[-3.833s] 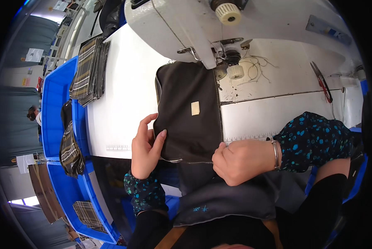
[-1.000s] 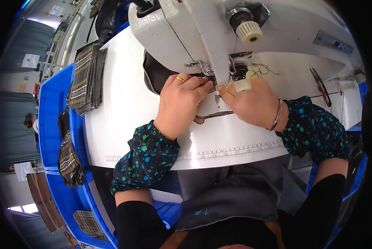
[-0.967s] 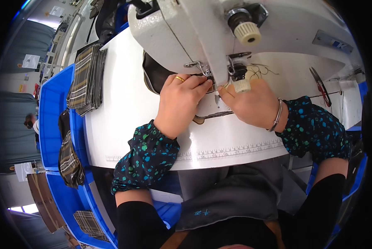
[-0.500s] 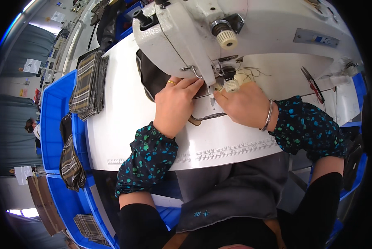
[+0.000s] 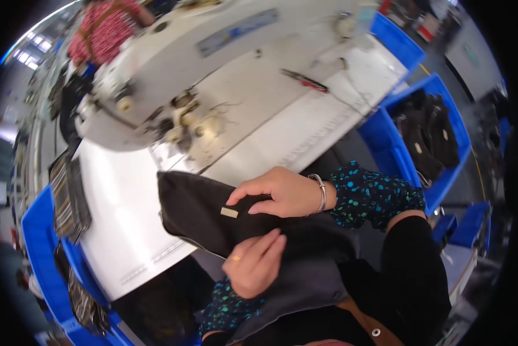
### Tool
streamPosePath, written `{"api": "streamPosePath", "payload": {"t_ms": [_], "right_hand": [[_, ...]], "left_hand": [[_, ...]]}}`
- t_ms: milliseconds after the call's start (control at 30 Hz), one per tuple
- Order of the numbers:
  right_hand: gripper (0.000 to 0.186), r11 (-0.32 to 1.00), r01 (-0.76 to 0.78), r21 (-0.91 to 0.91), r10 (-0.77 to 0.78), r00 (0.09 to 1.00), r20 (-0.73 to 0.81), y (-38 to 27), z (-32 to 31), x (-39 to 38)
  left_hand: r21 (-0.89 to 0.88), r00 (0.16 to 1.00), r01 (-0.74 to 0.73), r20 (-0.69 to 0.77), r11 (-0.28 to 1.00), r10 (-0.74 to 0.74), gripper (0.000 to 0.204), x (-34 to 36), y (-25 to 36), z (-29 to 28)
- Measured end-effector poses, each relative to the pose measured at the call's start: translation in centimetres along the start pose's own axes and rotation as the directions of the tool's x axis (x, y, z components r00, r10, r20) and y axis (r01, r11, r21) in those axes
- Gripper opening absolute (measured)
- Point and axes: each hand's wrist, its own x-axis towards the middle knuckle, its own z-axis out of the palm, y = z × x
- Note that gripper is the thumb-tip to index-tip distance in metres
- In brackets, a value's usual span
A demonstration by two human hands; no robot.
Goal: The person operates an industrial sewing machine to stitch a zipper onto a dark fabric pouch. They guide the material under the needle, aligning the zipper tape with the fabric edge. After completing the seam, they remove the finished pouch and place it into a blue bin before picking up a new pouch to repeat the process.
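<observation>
A dark zipped fabric pouch (image 5: 192, 205) with a beige label (image 5: 229, 212) lies across the front edge of the white sewing table (image 5: 126, 225) and over my lap. My right hand (image 5: 285, 193) rests on its upper right part, index finger and thumb bent and apart beside the label. Lower down, my left hand (image 5: 254, 265), with a gold ring, has its fingers pressed together on the pouch's near part, apparently gripping it; the fingertips are slightly blurred. Above the pouch is the sewing machine's white head (image 5: 155, 69), with loose threads near its needle area.
Scissors (image 5: 304, 79) lie on the table's right part. A blue bin (image 5: 464, 144) of dark pouches stands at the right, another blue bin (image 5: 36, 230) at the left beside stacked plaid pieces (image 5: 68, 196). A person (image 5: 103, 32) in red patterned top is beyond the machine.
The pouch has come out from under the machine toward me. Both hands have drawn back from the needle, and the view has swung to the right.
</observation>
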Motion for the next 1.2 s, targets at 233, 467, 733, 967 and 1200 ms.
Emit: {"api": "streamPosePath", "payload": {"t_ms": [233,467,733,967,1200], "right_hand": [[0.036,0.933,-0.154,-0.326,0.052,0.953,-0.299,-8.1,-11.4,-18.6],[0.06,0.612,-0.759,-0.223,0.39,0.535,-0.75,-6.6,-22.0,-38.9],[0.087,0.258,-0.918,-0.301,0.405,0.386,-0.829,18.4,-18.9,-40.9],[0.078,0.361,-0.786,-0.502,0.255,0.601,-0.758,18.3,-21.7,-41.0],[0.086,-0.304,-0.81,-0.502,0.389,0.376,-0.841,15.9,-24.4,-49.2]], "left_hand": [[0.241,0.985,0.169,-0.081,0.956,-0.153,0.017,-1.2,-4.6,-3.4],[0.179,0.926,0.348,-0.219,0.92,-0.308,0.018,-2.1,-7.5,-2.2],[0.268,0.945,0.296,-0.225,0.917,-0.239,0.017,-2.1,-7.6,-1.1],[0.258,0.933,0.311,-0.263,0.915,-0.244,0.015,-0.2,-6.7,-2.0],[0.101,0.872,0.467,-0.218,0.878,-0.439,0.02,-2.2,-9.5,-6.4]]}}
